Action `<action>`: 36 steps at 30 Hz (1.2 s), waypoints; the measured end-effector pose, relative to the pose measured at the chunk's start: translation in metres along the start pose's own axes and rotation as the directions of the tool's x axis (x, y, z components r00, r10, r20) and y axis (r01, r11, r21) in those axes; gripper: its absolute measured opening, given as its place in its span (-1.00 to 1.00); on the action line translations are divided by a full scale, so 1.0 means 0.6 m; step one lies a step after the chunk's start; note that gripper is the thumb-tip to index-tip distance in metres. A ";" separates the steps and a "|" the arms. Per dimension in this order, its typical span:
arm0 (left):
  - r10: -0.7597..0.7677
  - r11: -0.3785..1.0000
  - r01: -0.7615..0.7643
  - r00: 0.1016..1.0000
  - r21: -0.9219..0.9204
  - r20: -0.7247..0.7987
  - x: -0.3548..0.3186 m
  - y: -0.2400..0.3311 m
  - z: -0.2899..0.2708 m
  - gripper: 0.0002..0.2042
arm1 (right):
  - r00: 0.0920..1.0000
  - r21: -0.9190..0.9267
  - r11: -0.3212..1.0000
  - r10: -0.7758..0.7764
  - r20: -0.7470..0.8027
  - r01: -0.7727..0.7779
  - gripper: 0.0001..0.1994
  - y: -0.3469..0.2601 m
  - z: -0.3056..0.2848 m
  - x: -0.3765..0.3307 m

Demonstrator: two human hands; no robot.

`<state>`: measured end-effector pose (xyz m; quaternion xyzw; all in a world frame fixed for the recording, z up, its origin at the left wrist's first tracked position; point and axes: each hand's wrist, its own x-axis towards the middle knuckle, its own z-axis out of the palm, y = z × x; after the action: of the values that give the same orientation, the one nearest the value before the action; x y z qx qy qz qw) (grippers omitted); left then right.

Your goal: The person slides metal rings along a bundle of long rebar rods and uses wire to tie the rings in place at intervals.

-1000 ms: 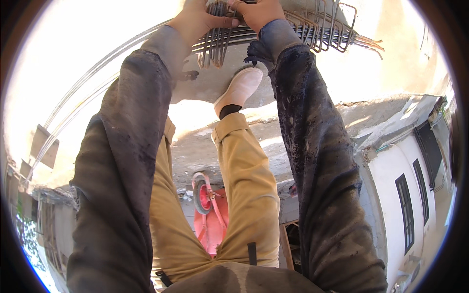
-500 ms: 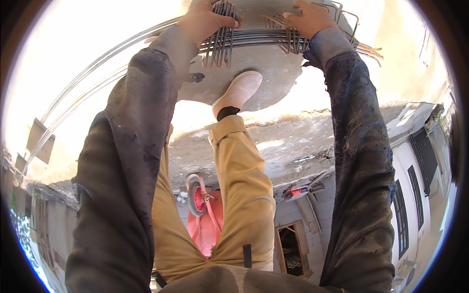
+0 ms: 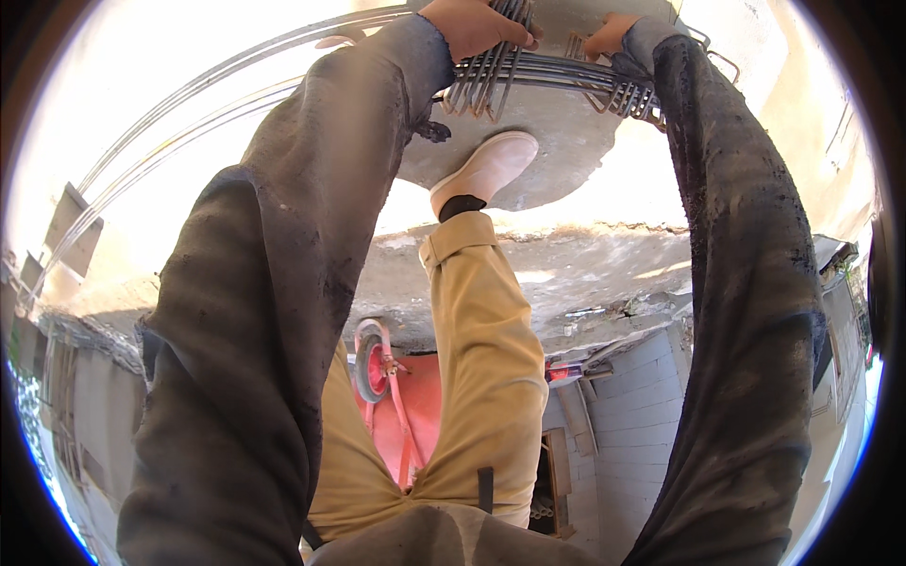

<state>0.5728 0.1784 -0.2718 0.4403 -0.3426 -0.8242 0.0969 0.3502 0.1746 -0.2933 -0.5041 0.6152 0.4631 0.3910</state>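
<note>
Nearest the camera, two dark, dirt-streaked sleeves ran up from the lower edge, one on each side of a leg in tan trousers [image 3: 472, 377]. That leg ended in a pale shoe [image 3: 486, 170], planted on a grey concrete slab [image 3: 566, 151].

Below the slab's edge, and lower than the shoe, a red wheelbarrow [image 3: 415, 415] stood with its grey wheel turned up toward the slab. Right of the wheelbarrow, a wall of pale blocks [image 3: 642, 424] dropped away, with a small red object on its top that was too small to make out. No packages, labels or signs could be seen.

Beyond the shoe, a bundle of bent steel rods [image 3: 547, 75] lay across the slab, their hooked ends hanging toward the shoe. The left hand [image 3: 477, 24] was clenched in a grip around the rods at the left of the bundle, above and slightly left of the shoe. The right hand [image 3: 609, 33] rested on the rods up and right of the shoe; its fingers were hidden behind the wrist, so I cannot tell whether its grip was closed or loose.

Farther left of the shoe, long straight bars [image 3: 208, 104] curved away over the sunlit concrete.
</note>
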 end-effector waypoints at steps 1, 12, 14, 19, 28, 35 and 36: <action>0.009 1.000 -0.009 1.000 -0.003 0.006 0.002 -0.001 0.001 -0.23 | 1.000 0.017 1.000 -0.008 -0.001 0.008 -0.49 0.004 0.001 0.006; 0.005 0.993 -0.009 0.999 -0.117 -0.040 0.004 -0.016 -0.008 -0.23 | 0.995 0.758 0.651 -0.096 0.017 0.050 -0.67 0.089 0.024 -0.003; 0.009 0.988 -0.016 0.999 -0.153 -0.048 0.007 -0.020 -0.006 -0.23 | 0.986 0.821 0.549 -0.046 -0.160 0.158 -0.66 0.082 0.033 -0.035; -0.001 0.998 -0.003 0.998 -0.064 -0.056 0.001 -0.013 -0.005 -0.25 | 0.763 0.547 0.776 0.138 -0.631 0.312 -0.70 0.011 0.082 -0.151; -0.055 0.998 0.055 0.998 0.004 -0.015 -0.014 0.014 -0.012 -0.25 | 0.688 0.749 0.528 0.368 -0.626 0.399 -0.55 -0.148 0.143 -0.204; -0.003 0.969 0.032 0.993 0.244 -0.121 -0.011 0.023 0.009 -0.13 | 0.548 0.671 0.556 0.401 -0.734 0.491 -0.47 -0.187 0.152 -0.203; -0.004 0.964 0.033 0.994 0.264 -0.112 -0.009 0.023 0.011 -0.10 | 0.523 0.683 0.525 0.442 -0.729 0.509 -0.47 -0.191 0.158 -0.204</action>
<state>0.5691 0.1736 -0.2567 0.4977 -0.4399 -0.7460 0.0482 0.4869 0.2905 -0.2223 -0.4149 0.8501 -0.2192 0.2391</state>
